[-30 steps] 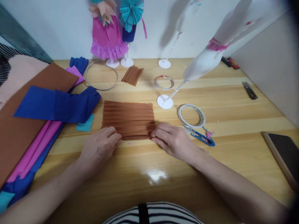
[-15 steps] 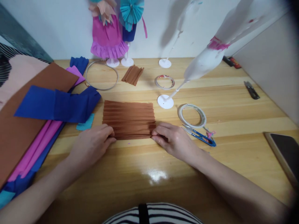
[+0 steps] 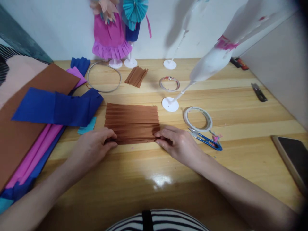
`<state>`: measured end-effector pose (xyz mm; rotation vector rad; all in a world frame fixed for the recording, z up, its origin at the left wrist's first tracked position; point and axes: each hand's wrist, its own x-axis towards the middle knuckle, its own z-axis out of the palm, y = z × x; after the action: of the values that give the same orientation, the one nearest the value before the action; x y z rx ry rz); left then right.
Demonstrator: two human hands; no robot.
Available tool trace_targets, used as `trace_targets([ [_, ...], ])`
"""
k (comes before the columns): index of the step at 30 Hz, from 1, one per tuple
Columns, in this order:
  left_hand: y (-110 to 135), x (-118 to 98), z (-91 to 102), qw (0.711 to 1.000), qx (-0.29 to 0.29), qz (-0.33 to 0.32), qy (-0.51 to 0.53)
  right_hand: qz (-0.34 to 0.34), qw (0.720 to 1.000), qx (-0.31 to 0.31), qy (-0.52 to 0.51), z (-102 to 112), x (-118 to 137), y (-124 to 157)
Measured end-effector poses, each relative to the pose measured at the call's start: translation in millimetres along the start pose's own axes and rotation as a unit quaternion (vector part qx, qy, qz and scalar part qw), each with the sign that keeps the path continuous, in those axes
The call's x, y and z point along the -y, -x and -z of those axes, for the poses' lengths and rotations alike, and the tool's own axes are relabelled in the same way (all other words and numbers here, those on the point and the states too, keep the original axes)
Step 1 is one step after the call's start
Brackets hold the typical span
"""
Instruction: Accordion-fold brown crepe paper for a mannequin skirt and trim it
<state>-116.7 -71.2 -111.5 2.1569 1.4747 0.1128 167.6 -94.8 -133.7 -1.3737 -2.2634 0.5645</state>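
Note:
A pleated sheet of brown crepe paper lies flat on the wooden table, its folds running from left to right. At its near left corner, my left hand has thumb and fingers closed on the edge. My right hand pinches the near right corner in the same way. The fingertips of both hands rest low, close to the tabletop. To the right of my right hand lie blue-handled thread snips, beside a roll of tape.
Left lies a pile of brown, pink and blue paper. Behind are a metal ring, a smaller pleated brown piece, dressed figures and a white figure on a stand. A phone lies right.
Both hands keep their places at the sheet's near corners. The fingers of my right hand look slightly looser on the edge, and the view has shifted a little.

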Motion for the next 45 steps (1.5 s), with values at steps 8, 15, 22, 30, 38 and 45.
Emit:
trace_targets([
  [8, 0.6, -7.3, 0.1, 0.999, 0.004, 0.029, -0.034, -0.014, 1.000, 0.019, 0.012, 2.5, 4.9, -4.1],
  [15, 1.5, -11.5, -0.3, 0.999, -0.010, 0.000, -0.044, 0.108, 0.988, -0.021, 0.105, 0.1, 6.2, -1.6],
  [22, -3.0, -12.2, 1.5, 0.999, -0.005, -0.014, -0.048, 0.193, 0.966, -0.023, 0.167, 6.4, 8.3, 2.2],
  [30, -15.1, -14.1, 6.5, 0.997, 0.033, 0.056, -0.029, 0.211, 0.961, -0.035, 0.174, 8.1, 8.7, 3.3],
  [38, -10.6, -13.9, 3.3, 0.998, 0.023, 0.028, -0.044, 0.235, 0.953, -0.064, 0.179, 10.8, 10.1, 3.3],
  [45, -7.1, -10.4, 1.9, 1.000, 0.014, 0.010, -0.013, 0.239, 0.953, -0.063, 0.177, 8.6, 8.0, 2.0],
])
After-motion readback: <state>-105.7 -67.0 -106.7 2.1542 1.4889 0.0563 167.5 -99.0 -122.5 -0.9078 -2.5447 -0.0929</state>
